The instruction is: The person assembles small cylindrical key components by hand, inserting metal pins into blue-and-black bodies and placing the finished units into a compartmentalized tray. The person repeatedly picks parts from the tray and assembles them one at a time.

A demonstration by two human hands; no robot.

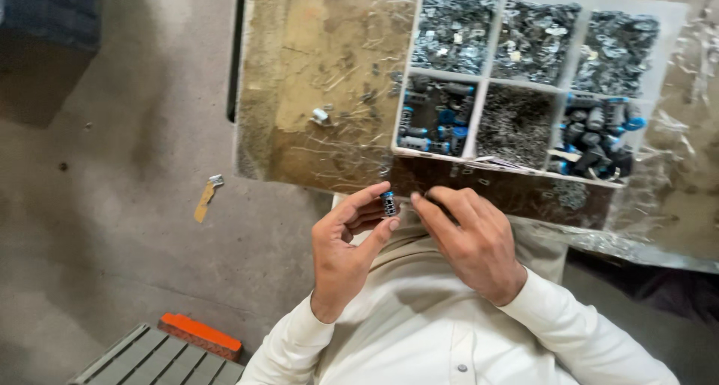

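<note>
While the left hand point(344, 246) is pinching a small blue-capped cylinder point(388, 203), right hand point(470, 239) fingers are curling at three o'clock, grip unclear, divided tray point(479, 78) at twelve o'clock, parts blurred.

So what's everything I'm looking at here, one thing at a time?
Divided tray: one, white, six compartments, on the workbench ahead.
Metal clips: heaps, silvery, top three compartments.
Wire springs: one heap, grey, bottom middle compartment.
Cylindrical parts: many, dark with blue, bottom left and bottom right compartments.
Workbench: one, brown and worn, with stray bits scattered on it.
Loose metal piece: one, silvery, on the bench left of the tray.
Strip: one, tan, on the grey floor.
Orange block: one, bottom left.
Left hand: pinches a small dark cylinder.
Right hand: fingertips beside that cylinder.
</note>
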